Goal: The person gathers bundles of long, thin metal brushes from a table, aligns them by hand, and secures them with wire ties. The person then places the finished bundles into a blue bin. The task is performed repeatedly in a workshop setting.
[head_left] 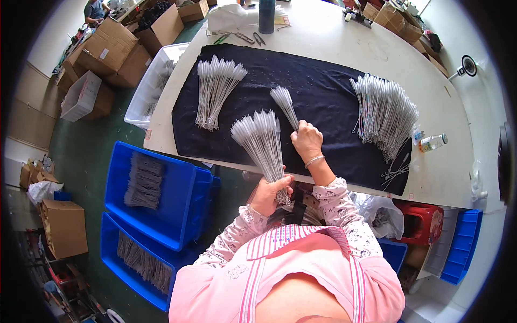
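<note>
My left hand [267, 195] is closed around the wire ends of a thick bundle of straw brushes [259, 141], their white bristle heads fanned out away from me. To its right, my right hand [307, 142] grips a smaller bunch of straw brushes [284, 103] by the wire stems, heads pointing to the far left. Both bunches are held over the dark cloth [323, 70] spread on the table. A fanned pile of brushes [216, 89] lies at the cloth's left. On the right lies a larger heap of brushes [383, 113], with several loose ones at its near end.
Blue bins [186, 204] with brushes stand on the floor at left, beside a white crate [141, 107]. The white table [441, 102] holds a small bottle [432, 142], a dark flask [266, 17] and thread snips [259, 39]. A red stool [420, 222] is at right.
</note>
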Motion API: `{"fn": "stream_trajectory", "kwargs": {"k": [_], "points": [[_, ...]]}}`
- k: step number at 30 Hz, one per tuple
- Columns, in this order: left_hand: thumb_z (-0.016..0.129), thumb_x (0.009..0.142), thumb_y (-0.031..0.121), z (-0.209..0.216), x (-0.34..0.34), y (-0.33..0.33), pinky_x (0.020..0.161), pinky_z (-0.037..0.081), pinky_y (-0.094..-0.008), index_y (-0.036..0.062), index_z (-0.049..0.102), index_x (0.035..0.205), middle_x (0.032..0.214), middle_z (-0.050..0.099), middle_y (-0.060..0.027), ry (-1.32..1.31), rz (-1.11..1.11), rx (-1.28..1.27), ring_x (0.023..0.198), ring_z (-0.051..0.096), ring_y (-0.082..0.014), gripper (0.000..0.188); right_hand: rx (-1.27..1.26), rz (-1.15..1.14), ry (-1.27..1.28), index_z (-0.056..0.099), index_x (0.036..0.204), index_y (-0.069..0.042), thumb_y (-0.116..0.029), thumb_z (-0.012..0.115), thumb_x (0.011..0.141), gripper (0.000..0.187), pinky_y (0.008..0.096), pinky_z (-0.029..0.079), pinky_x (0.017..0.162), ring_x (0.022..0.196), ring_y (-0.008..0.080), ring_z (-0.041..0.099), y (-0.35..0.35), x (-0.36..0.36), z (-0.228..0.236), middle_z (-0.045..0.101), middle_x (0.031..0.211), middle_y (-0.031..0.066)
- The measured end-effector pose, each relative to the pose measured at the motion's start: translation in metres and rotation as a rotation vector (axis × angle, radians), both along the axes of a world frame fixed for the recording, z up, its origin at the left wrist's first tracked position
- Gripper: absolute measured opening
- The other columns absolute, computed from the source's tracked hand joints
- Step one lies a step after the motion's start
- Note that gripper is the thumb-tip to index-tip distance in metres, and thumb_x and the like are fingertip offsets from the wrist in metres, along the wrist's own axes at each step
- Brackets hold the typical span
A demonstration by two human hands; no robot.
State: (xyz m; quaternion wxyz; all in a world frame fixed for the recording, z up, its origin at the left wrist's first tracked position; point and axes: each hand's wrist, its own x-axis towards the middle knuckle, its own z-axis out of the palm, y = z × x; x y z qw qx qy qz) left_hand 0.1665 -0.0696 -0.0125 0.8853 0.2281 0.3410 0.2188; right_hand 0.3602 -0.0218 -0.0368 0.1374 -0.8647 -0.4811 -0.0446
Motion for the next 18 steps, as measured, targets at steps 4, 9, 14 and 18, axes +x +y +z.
{"fn": "stream_trajectory", "kwargs": {"k": [4,9,14,18], "points": [[0.065,0.086,0.019,0.001,-0.001,0.006,0.071,0.056,-0.0388,0.0051,0.048,0.122,0.096,0.065,-0.0109,-0.099,0.036,-0.292,0.074,0.066,-0.0224,0.043,0.020,0.050,0.008,0.057,0.084,-0.005,-0.019,0.062,0.076,0.017,0.0429,0.054,0.072,0.073,0.0330,0.067,0.006,0.005,-0.003,0.066,0.078,0.0159],[0.061,0.089,0.030,0.003,0.000,0.013,0.080,0.054,-0.0460,0.0072,0.050,0.121,0.104,0.064,-0.0149,-0.272,0.031,-0.469,0.084,0.066,-0.0294,0.041,0.128,0.064,0.350,0.057,0.098,0.003,-0.013,0.055,0.076,0.028,0.0496,0.051,0.074,0.079,0.0438,0.064,0.009,0.020,0.017,0.064,0.081,0.0289],[0.062,0.087,0.034,0.010,0.004,0.014,0.085,0.052,-0.0456,0.0099,0.049,0.120,0.116,0.057,-0.0178,-0.366,0.007,-0.441,0.099,0.061,-0.0306,0.043,0.304,0.211,0.889,0.053,0.118,0.005,-0.008,0.056,0.077,0.043,0.0283,0.048,0.054,0.057,0.0137,0.059,-0.017,-0.002,0.069,0.064,0.076,0.0102],[0.062,0.088,0.042,0.008,0.009,0.012,0.087,0.050,-0.0460,0.0135,0.047,0.123,0.118,0.056,-0.0114,-0.406,-0.015,-0.402,0.103,0.059,-0.0270,0.048,0.298,0.365,0.656,0.055,0.118,0.004,-0.014,0.061,0.080,0.042,0.0329,0.049,0.062,0.068,0.0206,0.061,-0.047,-0.046,0.067,0.065,0.082,0.0117]]}}
